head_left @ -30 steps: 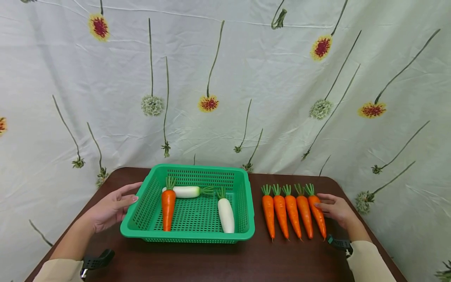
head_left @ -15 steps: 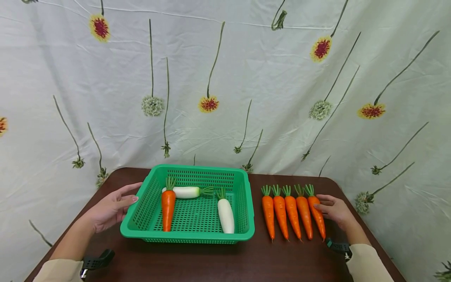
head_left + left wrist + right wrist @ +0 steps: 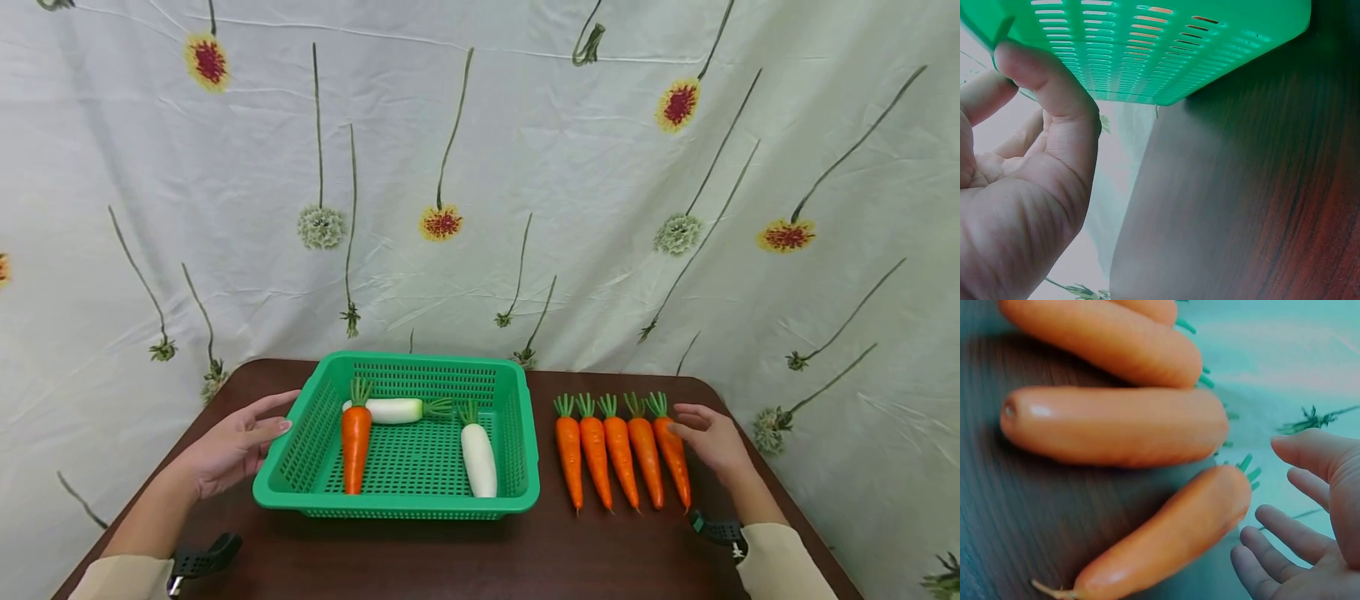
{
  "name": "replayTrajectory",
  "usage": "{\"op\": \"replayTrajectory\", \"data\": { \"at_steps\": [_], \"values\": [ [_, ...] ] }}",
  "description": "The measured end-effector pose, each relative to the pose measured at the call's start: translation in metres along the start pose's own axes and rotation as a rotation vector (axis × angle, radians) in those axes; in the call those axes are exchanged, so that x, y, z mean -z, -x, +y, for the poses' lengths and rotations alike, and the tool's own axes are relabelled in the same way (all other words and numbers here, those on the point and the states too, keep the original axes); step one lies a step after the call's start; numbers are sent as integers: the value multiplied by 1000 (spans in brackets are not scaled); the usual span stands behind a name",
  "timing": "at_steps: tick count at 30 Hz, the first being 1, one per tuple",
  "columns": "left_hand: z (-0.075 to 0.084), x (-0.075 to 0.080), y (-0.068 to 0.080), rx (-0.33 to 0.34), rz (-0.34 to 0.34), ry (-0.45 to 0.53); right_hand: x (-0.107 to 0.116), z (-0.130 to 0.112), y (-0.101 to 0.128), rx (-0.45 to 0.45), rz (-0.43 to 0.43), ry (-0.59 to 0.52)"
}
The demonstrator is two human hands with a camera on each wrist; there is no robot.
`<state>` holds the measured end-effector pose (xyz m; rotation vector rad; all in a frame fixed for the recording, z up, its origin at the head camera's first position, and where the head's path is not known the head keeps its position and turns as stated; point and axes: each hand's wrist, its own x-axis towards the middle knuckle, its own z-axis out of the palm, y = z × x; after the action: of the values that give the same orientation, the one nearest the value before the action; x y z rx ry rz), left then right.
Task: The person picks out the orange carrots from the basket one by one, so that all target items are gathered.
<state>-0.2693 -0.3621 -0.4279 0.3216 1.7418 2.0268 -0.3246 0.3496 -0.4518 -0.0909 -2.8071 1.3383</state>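
Observation:
On the table stands a green plastic basket holding an orange carrot and two white radishes, one radish at the right and another radish along the back. My left hand is at the basket's left rim; its thumb lies right by the rim in the left wrist view, with the fingers loosely bent. To the right of the basket, several carrots lie in a row. My right hand is beside the rightmost carrot, fingers spread and apart from it in the right wrist view.
The dark brown table reaches back to a white curtain with printed flowers. Carrot tops in the row point to the back, thin tips to the front. A dark strap is round the left wrist, another strap round the right.
My right hand has lifted slightly and drawn its thumb and fingers away from the rightmost carrot. The left hand, basket and vegetables stay in place; the head view shifts a little.

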Motion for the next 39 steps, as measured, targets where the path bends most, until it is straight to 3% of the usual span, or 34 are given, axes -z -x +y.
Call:
{"op": "replayTrajectory", "data": {
  "at_steps": [9, 19, 28, 39],
  "values": [
    [0, 1, -1, 4, 3, -5, -7, -25, 7, 80, 95, -5],
    [0, 1, 0, -2, -17, 6, -19, -48, 11, 150, 128, -42],
    [0, 1, 0, -11, -21, -1, -27, -76, 18, 183, 91, -92],
    [-1, 1, -1, -12, -11, -4, -37, -122, 36, 219, -25, -263]
  ]
}}
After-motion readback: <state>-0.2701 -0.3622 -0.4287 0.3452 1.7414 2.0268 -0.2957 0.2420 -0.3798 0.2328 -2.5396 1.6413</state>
